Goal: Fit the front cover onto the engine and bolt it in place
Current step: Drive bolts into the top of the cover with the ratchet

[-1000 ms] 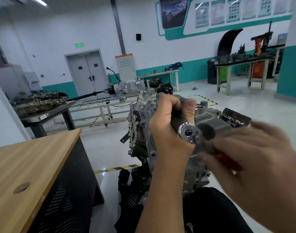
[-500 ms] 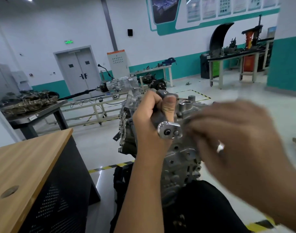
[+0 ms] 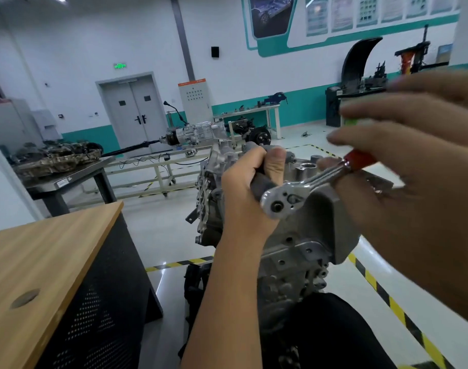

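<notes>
The grey aluminium engine (image 3: pixel 210 182) stands upright on a stand in front of me, its ribbed front cover (image 3: pixel 302 251) facing me. A chrome ratchet wrench (image 3: pixel 288 194) with a red handle points its head at the cover's upper part. My left hand (image 3: pixel 247 190) is wrapped around the dark socket or extension behind the ratchet head. My right hand (image 3: pixel 403 177), blurred and close to the camera, grips the red handle with fingers partly spread. The bolt under the tool is hidden.
A wooden-topped bench (image 3: pixel 41 262) with a perforated black side stands at the left. A grey table (image 3: pixel 68 177) holds engine parts behind it. A gearbox (image 3: pixel 195 134) on a rack, double doors and workbenches lie beyond. Yellow-black floor tape (image 3: pixel 382 291) runs at the right.
The ratchet handle has swung up to the right with my right hand, which rose from low right. My left hand stayed on the tool at the cover.
</notes>
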Demonstrator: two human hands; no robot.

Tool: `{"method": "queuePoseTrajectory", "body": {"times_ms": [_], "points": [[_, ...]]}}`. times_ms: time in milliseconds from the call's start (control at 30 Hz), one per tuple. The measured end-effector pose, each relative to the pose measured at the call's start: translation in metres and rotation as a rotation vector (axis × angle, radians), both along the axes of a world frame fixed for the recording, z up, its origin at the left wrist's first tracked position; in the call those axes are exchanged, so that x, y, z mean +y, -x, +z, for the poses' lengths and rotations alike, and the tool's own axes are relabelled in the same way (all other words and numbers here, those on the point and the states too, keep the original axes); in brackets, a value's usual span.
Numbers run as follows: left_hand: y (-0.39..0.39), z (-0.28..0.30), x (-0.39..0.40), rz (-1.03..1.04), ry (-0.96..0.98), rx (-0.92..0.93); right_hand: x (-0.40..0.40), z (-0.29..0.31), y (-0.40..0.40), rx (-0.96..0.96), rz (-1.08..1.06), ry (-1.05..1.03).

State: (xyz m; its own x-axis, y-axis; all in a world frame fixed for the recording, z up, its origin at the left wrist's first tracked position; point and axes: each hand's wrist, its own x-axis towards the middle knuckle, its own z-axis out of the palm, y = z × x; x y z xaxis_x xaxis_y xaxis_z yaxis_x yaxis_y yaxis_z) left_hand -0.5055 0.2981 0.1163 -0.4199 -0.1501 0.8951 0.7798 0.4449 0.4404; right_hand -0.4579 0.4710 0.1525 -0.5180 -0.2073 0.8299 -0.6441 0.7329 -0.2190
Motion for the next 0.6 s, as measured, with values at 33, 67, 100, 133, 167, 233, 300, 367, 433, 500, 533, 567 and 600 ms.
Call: {"method": "queuePoseTrajectory", "body": {"times_ms": [33, 67, 100, 133, 167, 233, 300, 367, 433, 500, 533, 567, 600], "points": [[0.002, 0.001, -0.002, 0.006, -0.037, 0.003, -0.005, -0.005, -0.005, -0.064, 0.062, -0.007], [0.002, 0.003, -0.003, 0.025, -0.076, 0.016, -0.012, -0.018, -0.018, -0.095, 0.097, -0.014], [0.001, 0.004, -0.003, 0.057, -0.098, 0.015, -0.018, -0.035, -0.034, -0.033, 0.139, -0.019], [-0.001, 0.004, -0.003, 0.089, -0.107, 0.008, -0.019, -0.047, -0.049, 0.012, 0.203, -0.039], [-0.002, 0.004, -0.003, 0.116, -0.111, -0.008, -0.019, -0.054, -0.056, -0.034, 0.282, -0.022], [-0.008, 0.006, -0.004, 0.116, -0.117, -0.078, -0.011, -0.051, -0.047, -0.005, 0.348, -0.032], [-0.02, 0.005, -0.002, 0.091, -0.136, -0.146, -0.005, -0.037, -0.038, 0.065, 0.282, -0.041], [-0.043, -0.001, 0.004, 0.183, -0.184, 0.005, 0.001, -0.027, -0.033, 0.131, 0.245, -0.039], [-0.06, -0.018, 0.011, 0.283, -0.127, 0.308, 0.003, -0.033, -0.036, 0.139, 0.252, -0.053], [-0.067, -0.034, 0.018, 0.402, -0.024, 0.445, 0.004, -0.034, -0.035, 0.15, 0.266, -0.086], [-0.066, -0.036, 0.019, 0.424, -0.01, 0.45, 0.008, -0.028, -0.033, 0.167, 0.265, -0.102], [-0.065, -0.037, 0.019, 0.435, -0.002, 0.442, 0.014, -0.023, -0.026, 0.206, 0.235, -0.12], [-0.066, -0.036, 0.021, 0.414, 0.021, 0.426, 0.02, -0.015, -0.02, 0.245, 0.161, -0.16]]}}
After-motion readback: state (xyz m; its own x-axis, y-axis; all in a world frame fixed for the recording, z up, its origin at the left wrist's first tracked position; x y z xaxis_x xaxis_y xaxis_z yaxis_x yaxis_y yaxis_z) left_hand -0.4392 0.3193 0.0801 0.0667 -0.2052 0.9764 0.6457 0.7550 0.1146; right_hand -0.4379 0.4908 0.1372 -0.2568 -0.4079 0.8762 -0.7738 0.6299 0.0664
